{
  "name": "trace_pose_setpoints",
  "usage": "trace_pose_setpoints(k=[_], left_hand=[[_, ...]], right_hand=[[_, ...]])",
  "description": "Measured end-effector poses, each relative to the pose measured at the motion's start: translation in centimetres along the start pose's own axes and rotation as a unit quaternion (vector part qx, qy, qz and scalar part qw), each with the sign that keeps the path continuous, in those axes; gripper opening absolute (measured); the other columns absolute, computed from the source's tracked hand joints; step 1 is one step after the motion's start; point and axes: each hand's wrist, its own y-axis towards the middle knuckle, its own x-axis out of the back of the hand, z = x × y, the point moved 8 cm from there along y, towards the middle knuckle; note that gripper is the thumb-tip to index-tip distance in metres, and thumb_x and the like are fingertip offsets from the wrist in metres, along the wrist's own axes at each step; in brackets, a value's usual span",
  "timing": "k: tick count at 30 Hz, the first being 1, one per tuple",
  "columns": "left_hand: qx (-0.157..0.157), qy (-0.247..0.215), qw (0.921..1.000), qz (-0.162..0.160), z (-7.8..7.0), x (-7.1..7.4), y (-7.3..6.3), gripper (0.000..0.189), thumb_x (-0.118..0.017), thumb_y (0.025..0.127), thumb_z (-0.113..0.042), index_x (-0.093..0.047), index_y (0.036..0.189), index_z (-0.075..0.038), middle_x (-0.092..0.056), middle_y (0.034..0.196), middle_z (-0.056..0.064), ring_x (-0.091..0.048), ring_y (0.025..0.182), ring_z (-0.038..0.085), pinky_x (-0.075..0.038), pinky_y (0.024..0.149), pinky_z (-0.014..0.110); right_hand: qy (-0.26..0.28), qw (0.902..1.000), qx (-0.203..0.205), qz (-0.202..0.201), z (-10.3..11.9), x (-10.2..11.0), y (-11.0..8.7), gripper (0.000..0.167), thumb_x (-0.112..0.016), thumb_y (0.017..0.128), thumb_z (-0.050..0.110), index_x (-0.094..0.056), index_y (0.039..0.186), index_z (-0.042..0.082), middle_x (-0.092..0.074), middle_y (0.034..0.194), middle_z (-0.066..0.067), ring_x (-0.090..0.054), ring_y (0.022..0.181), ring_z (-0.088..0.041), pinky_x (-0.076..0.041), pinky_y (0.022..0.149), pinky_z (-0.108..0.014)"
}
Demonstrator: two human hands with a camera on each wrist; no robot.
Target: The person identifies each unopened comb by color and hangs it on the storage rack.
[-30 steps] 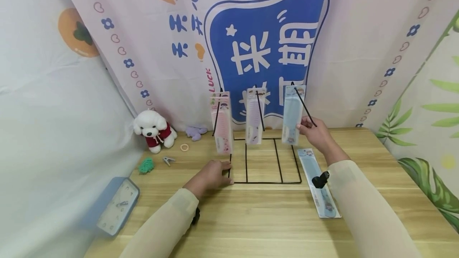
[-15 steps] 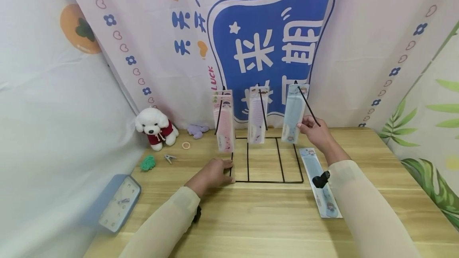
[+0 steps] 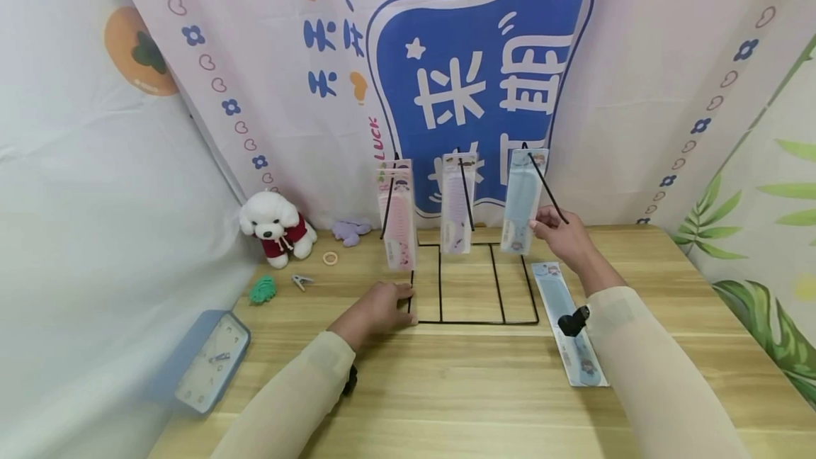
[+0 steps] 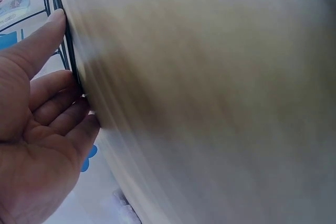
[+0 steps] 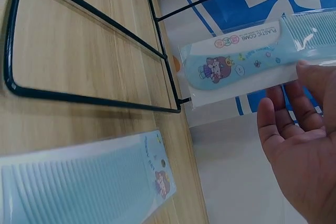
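A black wire display rack (image 3: 472,322) stands on the wooden table, its base lying flat and its hooks pointing forward. At the base's left side, my left hand (image 3: 379,308) holds the wire between thumb and fingers. A blue comb in a clear-fronted packet (image 3: 520,207) hangs from the right hook. My right hand (image 3: 561,232) pinches the right edge of that packet (image 5: 236,64), thumb in front and fingers behind. Pink packaged combs (image 3: 399,229) hang on the left hook, purple ones (image 3: 455,211) on the middle hook.
Another blue packaged comb (image 3: 556,294) lies right of the rack, partly under my right forearm. Further left are a plush dog (image 3: 270,222), a purple item (image 3: 350,231), a wooden ring (image 3: 330,258), a clip (image 3: 302,281), green string (image 3: 262,290) and a blue clock (image 3: 213,363).
The blue packet on the right hook tilted slightly and has settled nearly upright, my right hand staying at its edge. The head view shifted slightly; my left hand stays on the rack.
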Motion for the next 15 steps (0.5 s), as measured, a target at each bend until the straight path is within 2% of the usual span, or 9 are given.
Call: trace_pose_setpoints(k=[4,7,11,15], left_hand=[[-0.002,0.0,1.0,0.001,-0.1,-0.1,0.0,0.067,-0.085,0.098,-0.032,-0.061,0.155,-0.007,-0.052,0.167,0.012,-0.045,0.158,0.034,-0.036,0.133,0.048],[0.003,-0.001,1.0,0.003,0.0,-0.2,0.1,0.068,-0.085,0.097,-0.033,-0.061,0.155,-0.008,-0.052,0.167,0.01,-0.044,0.159,0.034,-0.036,0.133,0.048],[0.011,-0.004,0.9999,0.004,0.2,-0.2,0.1,0.068,-0.086,0.097,-0.032,-0.061,0.156,-0.009,-0.052,0.167,0.009,-0.044,0.159,0.033,-0.036,0.133,0.049],[0.012,-0.005,0.9999,0.003,0.4,-0.1,0.0,0.068,-0.086,0.097,-0.032,-0.06,0.156,-0.009,-0.052,0.168,0.009,-0.044,0.159,0.034,-0.036,0.133,0.049]], right_hand=[[-0.011,0.9999,-0.001,-0.003,-0.4,0.6,-0.9,0.044,-0.064,0.112,0.035,-0.063,0.139,0.0,-0.067,0.139,-0.022,-0.064,0.127,-0.036,-0.054,0.103,-0.04],[-0.051,0.9987,0.006,0.0,-0.6,0.8,-2.4,0.045,-0.066,0.111,0.034,-0.063,0.14,0.0,-0.068,0.136,-0.022,-0.064,0.126,-0.036,-0.056,0.101,-0.039],[-0.111,0.9934,0.018,0.022,-1.0,0.2,-5.6,0.051,-0.069,0.109,0.032,-0.06,0.145,-0.003,-0.069,0.134,-0.024,-0.067,0.123,-0.039,-0.061,0.099,-0.048],[-0.192,0.9798,0.003,0.055,-1.9,-0.8,-8.8,0.064,-0.076,0.104,0.034,-0.055,0.148,-0.008,-0.068,0.135,-0.03,-0.067,0.121,-0.047,-0.061,0.098,-0.061]])
